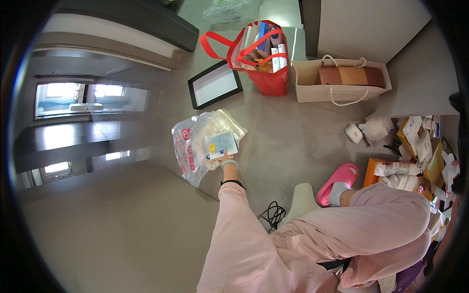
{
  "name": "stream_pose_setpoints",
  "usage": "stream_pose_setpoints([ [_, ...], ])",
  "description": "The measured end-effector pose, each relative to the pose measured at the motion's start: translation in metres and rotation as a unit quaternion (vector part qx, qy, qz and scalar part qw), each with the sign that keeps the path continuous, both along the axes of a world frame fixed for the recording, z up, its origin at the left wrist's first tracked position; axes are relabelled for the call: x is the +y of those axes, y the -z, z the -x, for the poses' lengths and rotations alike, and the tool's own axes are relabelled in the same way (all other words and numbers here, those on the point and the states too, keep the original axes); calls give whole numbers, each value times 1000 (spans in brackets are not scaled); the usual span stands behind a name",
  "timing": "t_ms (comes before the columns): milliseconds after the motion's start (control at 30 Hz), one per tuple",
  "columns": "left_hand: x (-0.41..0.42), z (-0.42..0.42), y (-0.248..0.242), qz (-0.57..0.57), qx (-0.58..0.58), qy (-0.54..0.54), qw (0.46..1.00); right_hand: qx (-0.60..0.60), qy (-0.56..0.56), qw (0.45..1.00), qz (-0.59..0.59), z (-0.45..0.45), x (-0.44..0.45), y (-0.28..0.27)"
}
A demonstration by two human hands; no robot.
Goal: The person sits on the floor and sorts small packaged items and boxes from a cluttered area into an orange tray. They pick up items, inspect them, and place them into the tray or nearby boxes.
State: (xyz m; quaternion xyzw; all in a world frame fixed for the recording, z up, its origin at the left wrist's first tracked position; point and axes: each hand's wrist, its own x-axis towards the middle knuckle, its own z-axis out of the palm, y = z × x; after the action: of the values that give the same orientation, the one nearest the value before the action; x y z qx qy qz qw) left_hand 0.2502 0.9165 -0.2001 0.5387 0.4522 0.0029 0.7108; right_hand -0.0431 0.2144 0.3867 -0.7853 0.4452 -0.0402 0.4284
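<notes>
My left hand (225, 156), with a bracelet at its wrist, is at a flat light-blue and white packet (222, 142). One digit lies over the packet's near edge; the other fingers are hidden. Beneath the packet are a pale yellowish plastic packet (234, 126) and a clear plastic bag with red print (187, 146), both on the grey tiled floor. At the far right rim, a small skin-toned patch beside crumpled white plastic (449, 166) may be my right hand; its fingers cannot be made out.
Beyond the plastic bag lies a black-framed white panel (215, 85). A filled red tote bag (269, 78) and a cream paper bag (311, 94) holding a brown box stand farther off. Open boxes with packets (372, 172) crowd the right. A coiled black cable (273, 215) lies near my legs.
</notes>
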Motion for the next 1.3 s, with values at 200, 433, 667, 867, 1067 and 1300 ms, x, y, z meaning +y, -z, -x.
stream_pose_setpoints([
  [200, -5, -21, -7, 101, 196, -57, 974, 90, -58, 982, -157, -28, 70, 104],
  [433, -10, -45, -23, 80, 144, -151, 975, 286, -210, 879, -318, -45, 194, 285],
  [667, 24, -64, -75, 99, -116, -283, 947, 360, -236, 834, -345, -24, 219, 341],
  [867, 65, -69, -108, 92, -293, -270, 913, 368, -238, 827, -351, -21, 215, 347],
  [1067, 52, -53, -95, 130, -140, -186, 964, 371, -244, 824, -353, -20, 216, 347],
  [1300, -70, -20, -44, 19, -62, 100, 993, 373, -247, 823, -350, -18, 214, 348],
])
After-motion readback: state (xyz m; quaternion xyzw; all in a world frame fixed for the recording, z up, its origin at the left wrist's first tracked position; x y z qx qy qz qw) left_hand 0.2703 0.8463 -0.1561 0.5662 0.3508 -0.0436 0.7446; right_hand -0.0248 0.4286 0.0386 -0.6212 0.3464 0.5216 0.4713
